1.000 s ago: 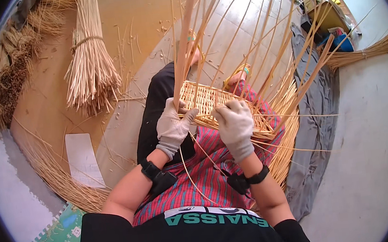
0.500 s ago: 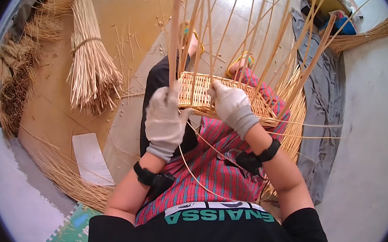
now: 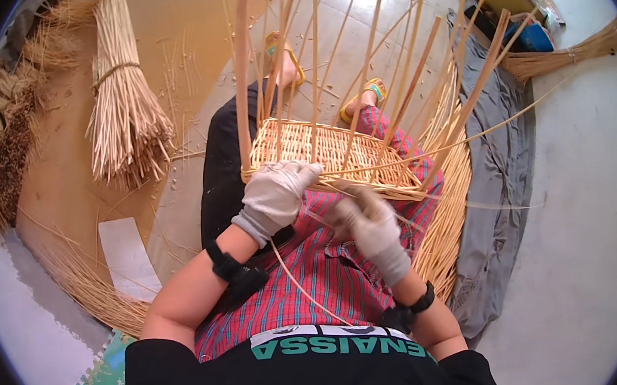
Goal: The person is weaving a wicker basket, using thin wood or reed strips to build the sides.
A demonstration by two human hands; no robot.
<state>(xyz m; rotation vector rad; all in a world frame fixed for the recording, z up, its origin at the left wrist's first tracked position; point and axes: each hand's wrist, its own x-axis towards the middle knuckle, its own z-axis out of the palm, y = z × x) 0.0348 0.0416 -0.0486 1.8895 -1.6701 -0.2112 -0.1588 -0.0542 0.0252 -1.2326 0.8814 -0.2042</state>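
The shallow woven basket [image 3: 334, 148] is lying over the person's lap, forward of both hands, its near edge running from the left hand down toward the right. Flat and round stakes [image 3: 243, 71] are rising from its border.

The gloved left hand [image 3: 279, 195] is grasping the near edge close to the left corner; its thumb side is pointing right along the border. The basket is extending forward and to the right of this hand.

The gloved right hand [image 3: 368, 227] is hanging just on the body side of the near edge, right of the left hand. Its fingers are bending, but motion blur is hiding whether they are gripping a strand or touching the basket.

A long thin strand [image 3: 468, 139] is passing along the right part of the basket and projecting to the right. A second strand [image 3: 286, 268] is curving from below the left hand across the striped cloth [image 3: 296, 291] on the lap.

Loose rods [image 3: 445, 242] are lying to the right, beside a grey sheet [image 3: 493, 195]. A tied bundle [image 3: 124, 99] is lying forward and left on the floor [image 3: 72, 157].
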